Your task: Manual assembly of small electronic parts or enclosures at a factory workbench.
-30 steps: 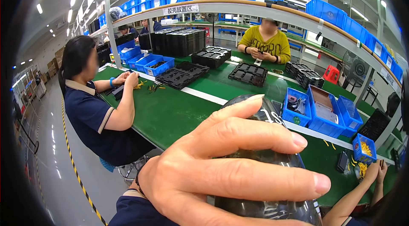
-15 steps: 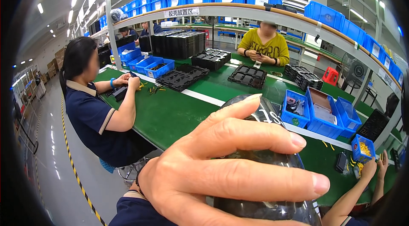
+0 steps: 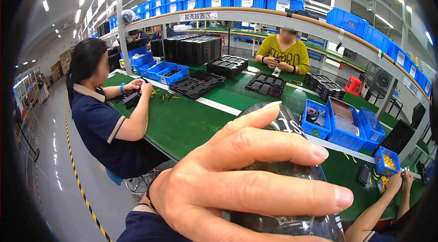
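My left hand [image 3: 219, 173] fills the lower middle, close to the camera, its back toward me and a dark bracelet at the wrist. Its fingers are bent over a dark, glossy, see-through rounded container [image 3: 287, 223] with white lettering. The hand hides most of this container, so its exact kind does not show. Beyond it stretches the green tabletop [image 3: 200, 125]. My right hand is out of view.
A co-worker [image 3: 107, 100] handles a dark part at left; another [image 3: 283, 52] sits across. A third person's hands [image 3: 399, 182] are beside a blue bin of yellow pieces [image 3: 387, 161]. Black trays [image 3: 266, 85], blue bins [image 3: 342, 123] and a loaded overhead shelf [image 3: 255, 15] surround the table.
The view has shifted slightly. My left hand keeps its place on the container. At lower right, the third person's hands have come closer together.
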